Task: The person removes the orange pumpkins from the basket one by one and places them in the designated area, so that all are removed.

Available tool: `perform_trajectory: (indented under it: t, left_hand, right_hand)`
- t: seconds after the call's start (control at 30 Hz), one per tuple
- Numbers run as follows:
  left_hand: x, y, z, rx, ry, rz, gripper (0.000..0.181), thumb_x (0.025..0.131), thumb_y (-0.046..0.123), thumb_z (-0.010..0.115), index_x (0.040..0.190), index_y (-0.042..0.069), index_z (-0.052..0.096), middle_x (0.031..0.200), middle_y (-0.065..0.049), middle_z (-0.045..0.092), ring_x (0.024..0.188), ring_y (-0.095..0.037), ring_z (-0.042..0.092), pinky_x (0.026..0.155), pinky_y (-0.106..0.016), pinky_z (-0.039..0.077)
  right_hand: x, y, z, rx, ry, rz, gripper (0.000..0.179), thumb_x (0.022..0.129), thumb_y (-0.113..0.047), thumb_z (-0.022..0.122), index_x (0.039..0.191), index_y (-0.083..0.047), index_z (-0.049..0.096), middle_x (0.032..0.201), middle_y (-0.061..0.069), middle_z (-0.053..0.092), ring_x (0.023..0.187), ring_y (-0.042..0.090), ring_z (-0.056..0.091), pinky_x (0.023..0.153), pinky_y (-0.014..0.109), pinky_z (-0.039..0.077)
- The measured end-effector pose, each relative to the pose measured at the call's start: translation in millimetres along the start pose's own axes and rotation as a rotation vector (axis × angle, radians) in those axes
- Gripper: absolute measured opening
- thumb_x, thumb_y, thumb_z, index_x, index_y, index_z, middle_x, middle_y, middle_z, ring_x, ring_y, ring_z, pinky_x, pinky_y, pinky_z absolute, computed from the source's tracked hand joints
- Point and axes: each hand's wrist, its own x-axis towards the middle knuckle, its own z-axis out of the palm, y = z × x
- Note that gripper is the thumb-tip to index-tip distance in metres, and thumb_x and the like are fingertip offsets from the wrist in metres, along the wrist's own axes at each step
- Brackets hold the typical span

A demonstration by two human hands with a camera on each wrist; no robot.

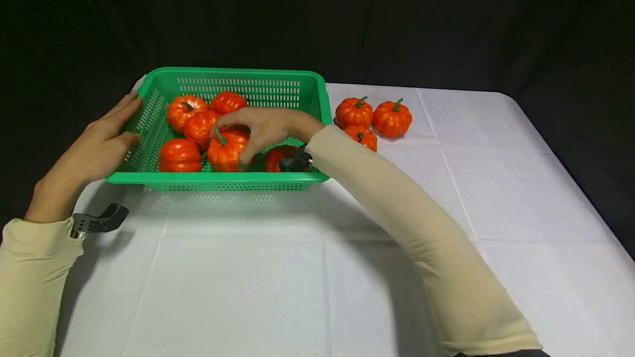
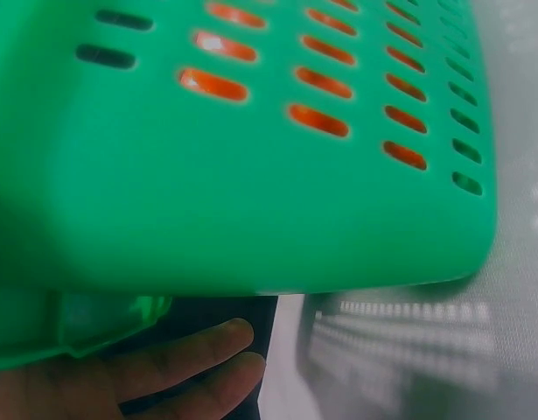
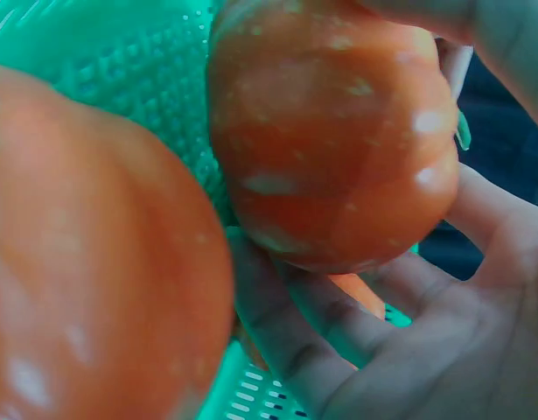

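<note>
A green plastic basket (image 1: 218, 178) with slotted walls holds several small orange-red pumpkins, one of them a pumpkin (image 1: 179, 155) at the front left. My right hand (image 1: 270, 128) reaches in over the right side and grips a pumpkin (image 1: 223, 153) with a green stem, fingers and thumb around it. In the right wrist view the fingers curl about this pumpkin (image 3: 330, 140), and another pumpkin (image 3: 94, 254) sits close by. At the basket's left rim rests my left hand (image 1: 101, 139), fingers extended along it. Two straight fingers (image 2: 185, 376) show beside the basket wall (image 2: 251, 210) in the left wrist view.
On the white tablecloth (image 1: 238, 291), right of the basket, are three more pumpkins: a left one (image 1: 353, 113), a right one (image 1: 392, 119) and a nearer one (image 1: 364, 136) partly behind the right sleeve (image 1: 397, 203). A black curtain (image 1: 347, 21) hangs behind the table.
</note>
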Motion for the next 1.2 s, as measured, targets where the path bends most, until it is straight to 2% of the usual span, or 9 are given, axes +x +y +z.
perform_trajectory:
  t: [0.27,0.37,0.53,0.77,1.0,1.2]
  left_hand:
    - [0.5,2.2,-1.2,0.004,0.008,0.0,0.062,0.108,0.009,0.038,0.163,-0.006,0.013,0.172,-0.017,-0.001,0.156,-0.038,-0.001,0.122,-0.056,-0.001]
    - [0.5,2.9,-1.8,-0.002,0.007,-0.002,0.062,0.108,0.008,0.037,0.163,-0.005,0.012,0.172,-0.017,-0.002,0.156,-0.039,-0.002,0.122,-0.056,-0.001]
    - [0.5,3.0,-0.9,-0.004,0.001,-0.01,0.062,0.108,0.008,0.037,0.163,-0.006,0.012,0.172,-0.015,-0.002,0.156,-0.039,-0.002,0.122,-0.057,-0.001]
    - [-0.6,1.6,-0.9,-0.015,0.002,-0.003,0.062,0.107,0.008,0.037,0.163,-0.004,0.012,0.173,-0.012,-0.002,0.156,-0.039,-0.003,0.121,-0.06,-0.001]
    - [0.7,0.4,-0.5,-0.017,-0.002,-0.011,0.062,0.108,0.009,0.036,0.164,-0.003,0.012,0.173,-0.012,-0.004,0.156,-0.039,-0.004,0.121,-0.06,-0.002]
    - [0.2,0.2,0.3,-0.02,-0.002,-0.017,0.062,0.108,0.008,0.036,0.164,-0.003,0.011,0.173,-0.012,-0.004,0.156,-0.039,-0.004,0.121,-0.059,-0.002]
  right_hand:
    - [-8.3,-4,-4,0.029,0.08,-0.01,0.083,0.081,-0.023,0.083,0.154,-0.01,0.046,0.149,0.002,0.046,0.129,0.018,0.043,0.101,0.028,0.046]
    - [-12.0,-5,-6,0.028,0.11,0.02,0.086,0.081,-0.026,0.084,0.155,-0.012,0.045,0.152,0.001,0.045,0.131,0.017,0.041,0.101,0.028,0.046]
    - [-17.5,-5,-7,0.01,0.169,0.063,0.082,0.08,-0.028,0.08,0.154,-0.014,0.047,0.151,0.0,0.047,0.13,0.015,0.044,0.102,0.026,0.044]
    - [-26.0,-5,-11,0.056,0.273,0.107,0.083,0.08,-0.029,0.078,0.154,-0.013,0.047,0.151,-0.001,0.048,0.127,0.015,0.047,0.103,0.026,0.043]
    - [-38.7,-1,-12,0.182,0.339,0.071,0.085,0.079,-0.026,0.081,0.155,-0.01,0.046,0.144,0.001,0.055,0.12,0.016,0.054,0.099,0.027,0.048]
    - [-49.2,-4,-11,0.188,0.385,0.01,0.079,0.077,-0.028,0.081,0.149,-0.008,0.052,0.134,0.002,0.06,0.113,0.018,0.057,0.096,0.03,0.051]
